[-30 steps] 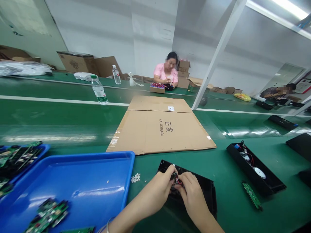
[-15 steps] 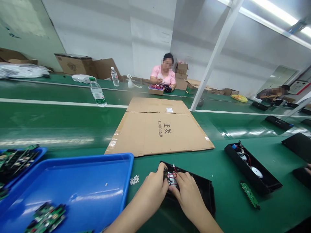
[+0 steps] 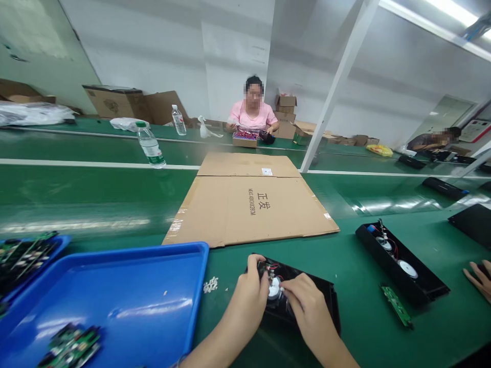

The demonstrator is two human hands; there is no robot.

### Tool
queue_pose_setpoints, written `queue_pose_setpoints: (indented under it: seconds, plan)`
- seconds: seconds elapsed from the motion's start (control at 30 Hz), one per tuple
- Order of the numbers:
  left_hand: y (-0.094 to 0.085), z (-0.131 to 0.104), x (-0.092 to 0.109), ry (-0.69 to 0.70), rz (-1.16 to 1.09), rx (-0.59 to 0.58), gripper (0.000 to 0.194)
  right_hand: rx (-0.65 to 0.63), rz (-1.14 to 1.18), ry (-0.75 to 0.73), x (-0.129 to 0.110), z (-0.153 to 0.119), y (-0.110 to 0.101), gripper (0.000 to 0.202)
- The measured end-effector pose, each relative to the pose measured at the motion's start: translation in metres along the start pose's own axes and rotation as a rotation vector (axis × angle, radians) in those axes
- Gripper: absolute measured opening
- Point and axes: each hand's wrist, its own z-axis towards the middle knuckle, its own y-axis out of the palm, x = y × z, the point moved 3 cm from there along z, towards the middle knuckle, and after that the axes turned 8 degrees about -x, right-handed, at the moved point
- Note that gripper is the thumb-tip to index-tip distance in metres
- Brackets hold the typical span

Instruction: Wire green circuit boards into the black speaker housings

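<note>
A black speaker housing (image 3: 314,289) lies at a slant on the green bench in front of me, open side up. Inside it I see a round white-and-silver speaker (image 3: 273,289) and thin red wires. My left hand (image 3: 250,289) is closed at the housing's left end, thumb and fingers around something small that the fingers mostly hide. Beside the speaker, my right hand (image 3: 307,299) is closed in a pinch, its fingertips at a small white bit too small to name.
Left stands a blue tray (image 3: 134,253) with circuit boards (image 3: 72,345); white bits (image 3: 210,285) lie beside it. Flat cardboard (image 3: 245,204) lies ahead. Right are another open housing (image 3: 402,266), a green board (image 3: 397,305) and another person's hand (image 3: 481,278). A co-worker (image 3: 253,110) sits opposite.
My right fingers have drawn back from the red wires into a pinch beside the speaker, whose white face shows more. The other person's hand at right has come further into view.
</note>
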Motion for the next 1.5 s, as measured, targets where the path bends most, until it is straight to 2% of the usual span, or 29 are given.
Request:
queue_pose_setpoints:
  seconds: [0.2, 0.37, 0.47, 0.6, 0.73, 0.97, 1.27, 1.5]
  plan:
    - [0.006, -0.002, -0.002, 0.026, -0.026, -0.059, 0.021, -0.085, -0.248, -0.009, -0.005, 0.002, 0.006, 0.026]
    - [0.005, -0.005, 0.002, 0.047, 0.084, -0.127, 0.022, -0.045, -0.372, -0.031, -0.003, 0.002, 0.009, 0.030]
    - [0.005, -0.006, 0.003, 0.038, 0.149, -0.155, 0.023, -0.073, -0.392, -0.076, -0.003, 0.002, 0.010, 0.029]
    - [0.005, -0.008, 0.008, 0.032, 0.265, -0.229, 0.023, -0.170, -0.384, -0.114, -0.007, 0.001, 0.009, 0.025]
    - [0.003, -0.011, 0.015, 0.048, 0.300, -0.288, 0.021, -0.230, -0.286, -0.072, -0.009, 0.001, 0.008, 0.020]
    - [0.000, -0.010, 0.013, 0.083, 0.303, -0.271, 0.021, -0.208, -0.197, 0.008, -0.003, 0.002, 0.008, 0.024]
    - [0.000, -0.011, 0.015, 0.064, 0.344, -0.270, 0.021, -0.147, -0.245, -0.103, -0.005, 0.002, 0.007, 0.025]
    - [0.004, -0.011, 0.015, 0.097, 0.394, -0.336, 0.022, -0.016, -0.353, -0.165, -0.005, 0.000, 0.010, 0.033]
